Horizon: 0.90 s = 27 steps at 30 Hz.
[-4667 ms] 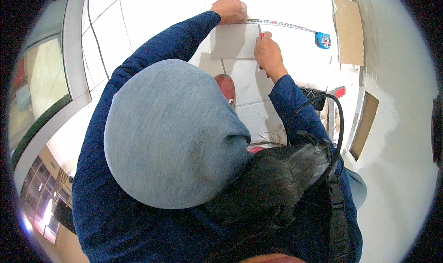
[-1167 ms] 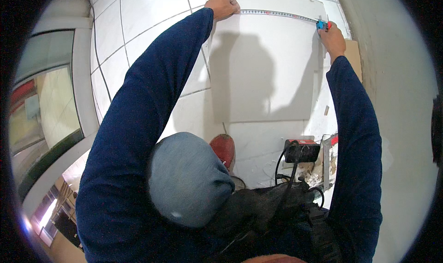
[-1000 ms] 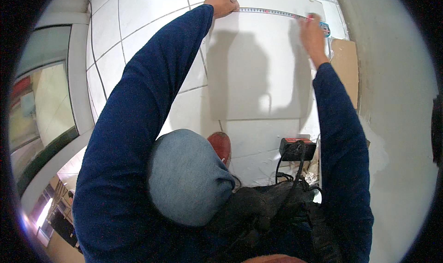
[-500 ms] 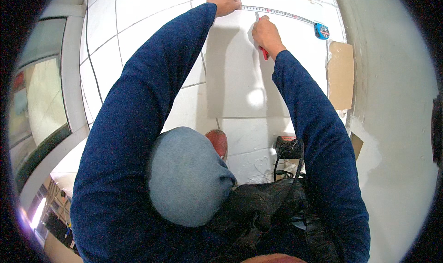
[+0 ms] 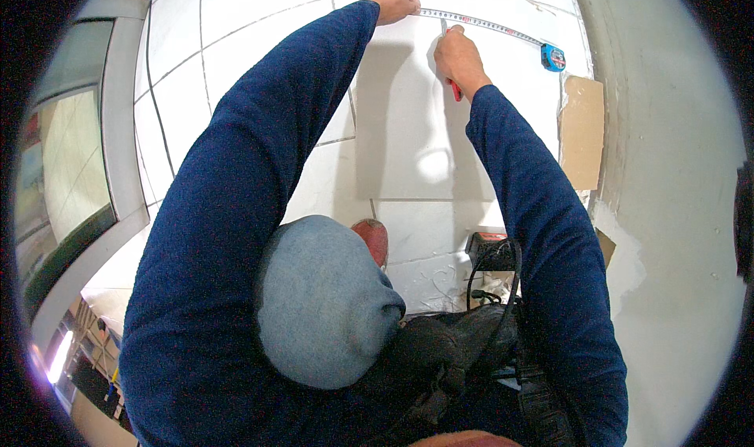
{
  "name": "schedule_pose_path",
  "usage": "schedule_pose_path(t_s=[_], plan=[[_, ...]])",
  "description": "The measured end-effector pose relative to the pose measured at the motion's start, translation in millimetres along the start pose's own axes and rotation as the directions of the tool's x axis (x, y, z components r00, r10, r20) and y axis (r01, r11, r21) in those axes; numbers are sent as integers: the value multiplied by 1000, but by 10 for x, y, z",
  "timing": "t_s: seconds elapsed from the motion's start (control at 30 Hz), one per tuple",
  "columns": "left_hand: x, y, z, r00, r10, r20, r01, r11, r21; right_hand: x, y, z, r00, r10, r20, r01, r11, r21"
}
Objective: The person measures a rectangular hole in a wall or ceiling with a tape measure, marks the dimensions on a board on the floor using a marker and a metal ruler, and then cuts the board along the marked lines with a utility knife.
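Note:
A tape measure (image 5: 553,57) with a blue case lies at the far right, its blade pulled out leftward across a white board (image 5: 393,149). My left hand (image 5: 393,1) is closed on the free end of the tape, fingers pinched. In my right hand (image 5: 459,54) is a red utility knife (image 5: 456,91), fingers wrapped round its handle. The knife's blade points away from me, its tip by the lower edge of the tape. Whether the tip touches the board I cannot tell.
A cardboard piece (image 5: 582,133) stands between the board and the pale wall (image 5: 667,211) at right. Close to my right forearm is a black and red device (image 5: 488,251) with a cable. White tiles (image 5: 236,47) cover the floor; a framed glass panel (image 5: 71,164) stands left.
The whole view has shifted slightly, so that hands, tape and board appear a little farther right. Both hands keep their grips, and the knife stays beside the tape.

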<state>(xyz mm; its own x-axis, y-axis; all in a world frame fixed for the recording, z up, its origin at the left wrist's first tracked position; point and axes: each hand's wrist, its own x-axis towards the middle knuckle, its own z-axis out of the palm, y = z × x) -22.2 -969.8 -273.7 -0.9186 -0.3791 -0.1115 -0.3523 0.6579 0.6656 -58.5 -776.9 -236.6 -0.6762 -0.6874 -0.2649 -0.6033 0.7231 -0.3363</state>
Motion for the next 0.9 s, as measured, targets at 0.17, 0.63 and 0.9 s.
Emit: schedule_pose_path(t_s=[0.17,0.63,0.9], plan=[[5,67,-14,1000,-10,8,10,1000,4,148,20,41,997,-24,66,33,991,-128],[-94,177,54,997,-68,-48,81,916,392,33,-13,-34,972,-50,231,98,975,-202],[-48,73,103,1000,-1,23,-4,978,207,-1133,840,-624,960,44,-275,19,974,225]])
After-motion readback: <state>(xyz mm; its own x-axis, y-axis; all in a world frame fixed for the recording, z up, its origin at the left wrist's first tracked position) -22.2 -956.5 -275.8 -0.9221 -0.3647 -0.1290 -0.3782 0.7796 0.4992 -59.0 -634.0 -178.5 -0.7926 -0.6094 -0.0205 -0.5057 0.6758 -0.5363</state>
